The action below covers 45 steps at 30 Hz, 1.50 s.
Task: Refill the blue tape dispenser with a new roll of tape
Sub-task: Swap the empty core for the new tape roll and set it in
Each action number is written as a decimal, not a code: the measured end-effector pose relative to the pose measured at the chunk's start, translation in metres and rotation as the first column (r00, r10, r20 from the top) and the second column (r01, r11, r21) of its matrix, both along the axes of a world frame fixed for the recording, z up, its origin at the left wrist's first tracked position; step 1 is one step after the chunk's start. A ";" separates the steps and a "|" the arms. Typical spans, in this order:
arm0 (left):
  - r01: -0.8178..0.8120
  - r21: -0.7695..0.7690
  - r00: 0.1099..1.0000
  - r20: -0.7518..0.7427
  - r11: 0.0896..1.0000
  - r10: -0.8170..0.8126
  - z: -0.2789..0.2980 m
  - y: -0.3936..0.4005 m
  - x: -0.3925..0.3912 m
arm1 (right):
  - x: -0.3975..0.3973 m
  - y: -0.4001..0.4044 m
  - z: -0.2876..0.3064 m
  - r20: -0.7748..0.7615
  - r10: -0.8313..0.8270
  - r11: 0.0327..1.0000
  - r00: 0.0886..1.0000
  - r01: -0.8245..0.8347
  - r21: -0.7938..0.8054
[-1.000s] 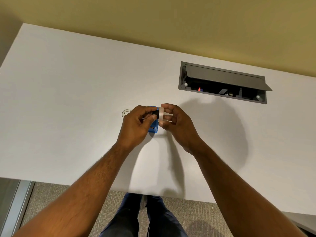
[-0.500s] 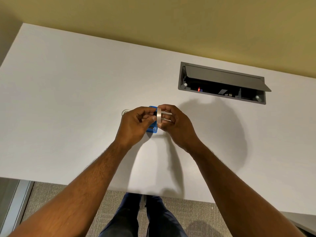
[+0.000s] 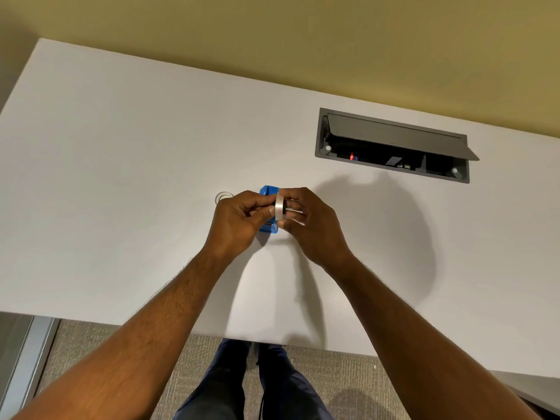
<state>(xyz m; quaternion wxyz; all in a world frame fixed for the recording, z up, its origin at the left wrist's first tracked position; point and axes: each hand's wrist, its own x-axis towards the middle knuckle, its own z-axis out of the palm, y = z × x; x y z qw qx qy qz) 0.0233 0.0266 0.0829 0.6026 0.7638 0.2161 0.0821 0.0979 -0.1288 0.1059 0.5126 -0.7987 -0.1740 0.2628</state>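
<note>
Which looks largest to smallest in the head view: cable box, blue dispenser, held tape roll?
1. Cable box
2. Blue tape dispenser, partly hidden by hands
3. Tape roll, edge-on and nearer the camera, so its rank is unsure

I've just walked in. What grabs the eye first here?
Two bare hands meet at the middle of the white desk, the left hand and right hand pinching a whitish roll of tape above a small blue plastic tape dispenser. Farther back on the right, a grey recessed cable box stands open.

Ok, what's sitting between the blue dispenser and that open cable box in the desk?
Nothing: in the head view, only bare white desk with shadow separates the blue dispenser from the cable box.
</note>
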 end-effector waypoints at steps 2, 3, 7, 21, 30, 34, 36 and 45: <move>0.005 -0.020 1.000 -0.005 1.000 -0.005 0.001 0.001 0.000 | -0.001 0.000 -0.001 0.007 -0.004 1.000 1.000 0.005 -0.007; 0.004 -0.031 1.000 -0.007 1.000 -0.004 0.002 0.001 0.000 | -0.002 0.000 -0.001 0.006 -0.007 1.000 1.000 0.007 -0.009; -0.008 -0.064 1.000 -0.023 0.998 0.007 0.002 0.001 -0.002 | -0.004 0.000 -0.003 0.015 -0.004 1.000 1.000 0.004 -0.012; -0.025 -0.006 0.998 -0.050 1.000 0.025 -0.007 0.015 0.002 | 0.013 0.012 -0.003 0.065 -0.062 0.991 0.996 0.069 -0.112; 0.001 0.072 0.997 -0.074 0.997 0.005 -0.015 0.019 0.010 | 0.019 0.027 -0.017 0.229 -0.025 0.977 0.973 0.072 -0.198; 0.002 0.097 0.997 -0.083 0.995 0.006 -0.019 0.019 0.012 | 0.019 0.028 -0.024 0.275 0.045 0.967 0.960 0.027 -0.253; 0.003 0.113 0.997 -0.080 0.994 0.006 -0.021 0.019 0.011 | 0.019 0.029 -0.027 0.299 0.064 0.962 0.952 0.021 -0.273; -0.103 0.235 0.984 -0.121 0.967 0.134 -0.031 0.028 0.010 | 0.021 0.033 -0.031 0.386 0.111 0.952 0.916 0.014 -0.307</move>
